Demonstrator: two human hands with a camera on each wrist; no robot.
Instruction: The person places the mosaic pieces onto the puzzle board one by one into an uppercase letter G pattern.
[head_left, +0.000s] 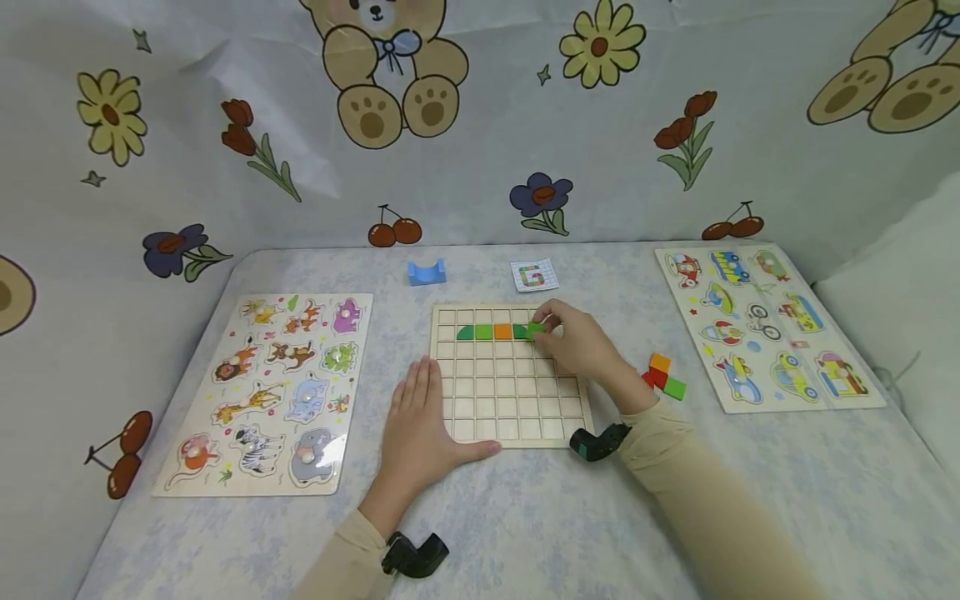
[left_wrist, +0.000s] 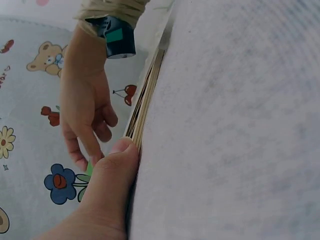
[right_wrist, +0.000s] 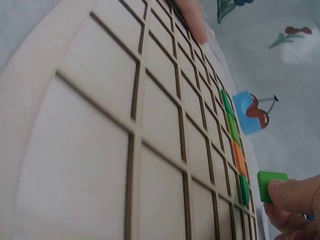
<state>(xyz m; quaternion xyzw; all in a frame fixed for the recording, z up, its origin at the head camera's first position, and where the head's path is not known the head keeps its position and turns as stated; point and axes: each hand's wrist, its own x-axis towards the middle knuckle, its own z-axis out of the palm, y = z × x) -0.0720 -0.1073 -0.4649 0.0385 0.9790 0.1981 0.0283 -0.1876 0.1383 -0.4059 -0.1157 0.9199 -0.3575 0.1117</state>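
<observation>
A wooden grid board (head_left: 487,408) lies on the table. In its second row from the far edge sit a dark green rounded block (head_left: 466,332), a green square block (head_left: 483,332), an orange block (head_left: 502,332) and another dark green block (head_left: 520,332). My right hand (head_left: 581,342) pinches a green square block (right_wrist: 271,185) between thumb and fingers, at the right end of that row. With straight fingers along the board's left edge and its thumb against the near edge, my left hand (head_left: 420,421) rests on the table.
Loose orange, red and green blocks (head_left: 674,388) lie right of the board. A pattern card (head_left: 534,276) and a blue holder (head_left: 427,272) stand beyond it. An animal puzzle (head_left: 281,400) lies left, a vehicle puzzle (head_left: 772,333) right. A printed cloth rises behind.
</observation>
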